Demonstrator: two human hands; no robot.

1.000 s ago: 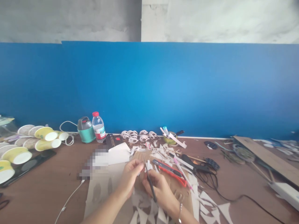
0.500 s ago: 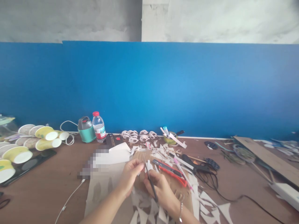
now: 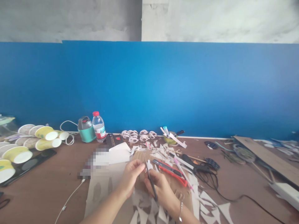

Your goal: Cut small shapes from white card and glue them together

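My right hand's closed round a slim dark tool, its tip right by my left hand. Left fingertips look pinched, can't tell on what. Red utility knife's just ahead of my right hand, paper scraps between my forearms.
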